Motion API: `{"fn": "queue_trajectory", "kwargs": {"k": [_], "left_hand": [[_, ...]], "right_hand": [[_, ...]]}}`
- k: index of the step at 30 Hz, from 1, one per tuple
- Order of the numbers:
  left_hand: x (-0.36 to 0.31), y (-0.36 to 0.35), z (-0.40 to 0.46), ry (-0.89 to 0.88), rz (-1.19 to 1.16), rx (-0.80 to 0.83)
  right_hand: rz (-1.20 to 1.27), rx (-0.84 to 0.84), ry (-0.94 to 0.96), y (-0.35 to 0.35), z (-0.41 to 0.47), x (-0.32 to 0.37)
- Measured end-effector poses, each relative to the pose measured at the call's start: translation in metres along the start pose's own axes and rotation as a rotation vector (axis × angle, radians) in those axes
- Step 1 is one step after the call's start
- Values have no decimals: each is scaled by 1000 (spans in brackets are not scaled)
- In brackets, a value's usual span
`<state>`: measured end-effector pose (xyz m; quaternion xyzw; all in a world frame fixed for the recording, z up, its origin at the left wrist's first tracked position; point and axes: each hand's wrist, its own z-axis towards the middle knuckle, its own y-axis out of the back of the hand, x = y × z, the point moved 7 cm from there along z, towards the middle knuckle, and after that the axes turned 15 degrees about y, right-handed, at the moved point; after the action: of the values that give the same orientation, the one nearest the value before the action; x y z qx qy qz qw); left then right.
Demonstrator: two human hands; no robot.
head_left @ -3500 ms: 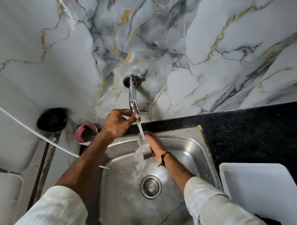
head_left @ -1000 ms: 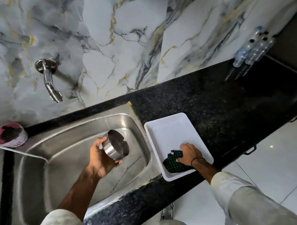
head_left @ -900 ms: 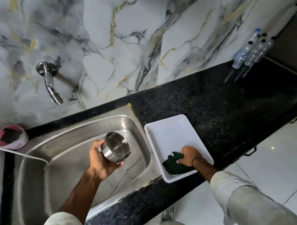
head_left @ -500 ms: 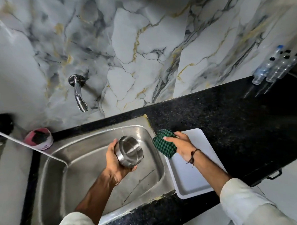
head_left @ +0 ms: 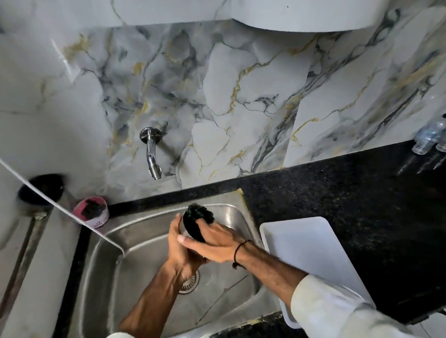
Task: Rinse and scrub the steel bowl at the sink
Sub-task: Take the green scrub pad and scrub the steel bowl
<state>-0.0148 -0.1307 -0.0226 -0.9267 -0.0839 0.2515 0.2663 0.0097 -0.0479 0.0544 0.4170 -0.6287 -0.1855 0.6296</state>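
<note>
Sleeves of both arms enter from the lower edge; forearms cross over the steel sink (head_left: 133,252).

Left hand (head_left: 178,250): grip closed around the steel bowl (head_left: 186,231), held over the basin above the drain (head_left: 190,282). Bowl almost wholly hidden; only a thin edge shows between the hand and the cloth.

Right hand (head_left: 215,242): fingers flat and pressed onto the green scrub cloth (head_left: 197,221), which is pushed against or into the bowl's mouth. Whether the grip wraps the cloth or only presses it, I cannot tell. Black thread band on the wrist.

Just right of the sink, white tray (head_left: 305,254) on the black stone bench (head_left: 332,189). Pink tub (head_left: 91,211) at the sink's back left corner. Wall tap (head_left: 151,152) above; no water visible from it.

Judgement: scrubbing step in hand; a rinse likely remains.

Risks:
- Bowl is wet steel held by one hand; sideways scrub force could twist it out and drop it into the basin.
- Cloth bunches above the fingers; a loose fold may slip out, leaving bare fingers on the rim.
- Tap sits well behind the bowl; rinsing needs a reach, and splash may land on the bench.
</note>
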Motion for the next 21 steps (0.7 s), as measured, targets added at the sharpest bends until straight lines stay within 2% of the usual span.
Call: {"fn": "queue_trajectory", "kwargs": {"k": [1, 3, 6, 8, 11, 13, 15, 17, 19, 21], "left_hand": [[-5, 4, -1, -14, 15, 0], [-16, 12, -3, -58, 58, -7], [-22, 7, -6, -126, 72, -10], [-21, 5, -7, -150, 68, -27], [-19, 8, -8, -158, 123, -50], [-17, 11, -8, -161, 157, -69], [-16, 10, -8, -156, 171, -63], [-19, 12, -8, -161, 176, -61], [-25, 17, -10, -160, 172, -51], [-27, 22, -10, -110, 160, -50]], "right_hand": [[-83, 5, 15, 2, 2, -1], [-92, -4, -16, 7, 6, -3], [119, -49, -82, 11, 12, 5], [495, -103, -142, 9, 12, 10], [1213, -250, -318, 5, 11, 6], [1436, -380, -390, 9, 14, 4], [1468, -422, -389, 10, 17, 4], [1363, -349, -343, 7, 17, 6], [1142, -208, -260, 5, 10, 9], [785, -69, -152, 6, 4, 9]]}}
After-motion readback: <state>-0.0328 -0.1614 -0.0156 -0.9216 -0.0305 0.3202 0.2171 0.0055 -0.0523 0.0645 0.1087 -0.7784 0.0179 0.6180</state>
